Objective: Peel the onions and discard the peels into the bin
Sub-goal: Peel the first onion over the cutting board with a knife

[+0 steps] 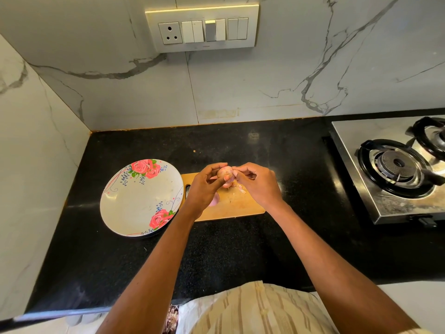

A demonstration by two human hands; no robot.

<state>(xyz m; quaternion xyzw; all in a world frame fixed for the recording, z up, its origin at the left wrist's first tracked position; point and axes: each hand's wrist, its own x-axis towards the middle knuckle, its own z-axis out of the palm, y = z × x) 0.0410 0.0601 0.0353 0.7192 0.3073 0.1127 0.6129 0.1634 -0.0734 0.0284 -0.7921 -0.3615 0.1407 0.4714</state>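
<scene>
Two hands meet over a wooden board [237,208] that lies on the black surface [216,249] in front of me. My left hand [207,186] curls round a small pinkish onion [225,173], holding it just above the board, thumb and fingers wrapped about its sides. My right hand [257,182] comes in from the other side, its fingertips pinched on the onion's top, where a bit of papery skin seems to lift. I cannot tell how much skin is between those fingers.

On the board, under my hands, lie a few pale pink scraps of peel [242,190], and a larger pink piece [215,200] partly hidden by my left wrist; whether that is peel or another onion I cannot tell. A flowered plate [134,208] sits just to the left, its rim touching or slightly overlapping the board. A steel stove [395,169] stands well to the right. No bin is clearly in view, though something brownish shows at the bottom edge below the surface's rim.

I judge that I am in the peeling step, with the outer skin partly off. Next I would need to pull the pinched skin down and away while my left hand turns the onion, then gather the scraps from the board for the bin.
</scene>
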